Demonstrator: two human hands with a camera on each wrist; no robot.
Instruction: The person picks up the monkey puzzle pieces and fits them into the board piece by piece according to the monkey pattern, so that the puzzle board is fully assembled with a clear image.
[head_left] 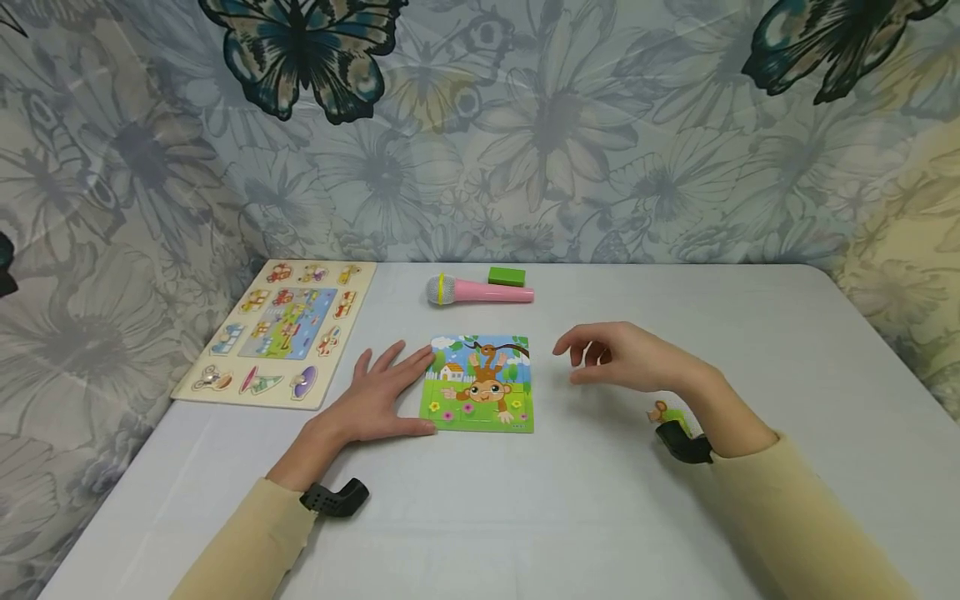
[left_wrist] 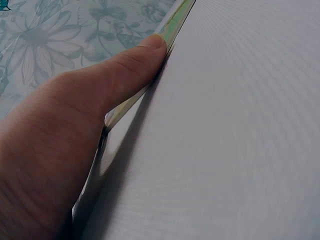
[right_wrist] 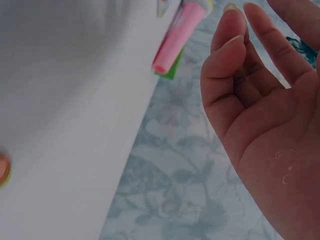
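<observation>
A square monkey jigsaw puzzle [head_left: 480, 392] lies at the middle of the table. My left hand [head_left: 378, 400] is spread at its left side, fingertips and thumb touching the edge. In the left wrist view the thumb [left_wrist: 125, 70] rests against the board's thin edge. To the right of the puzzle, my right hand [head_left: 626, 354] hovers above the table, fingers loosely bent and holding nothing. A small brown-and-green piece [head_left: 657, 411] lies under the right wrist, partly hidden by the black wrist camera. The right wrist view shows the palm [right_wrist: 280, 145] with nothing in it.
A wooden board with vehicle pictures [head_left: 300, 383] lies at the back left. Behind the puzzle are a pink toy microphone [head_left: 487, 291] and a green block [head_left: 507, 276]. Floral cloth [head_left: 555, 167] hangs along the table's back edge.
</observation>
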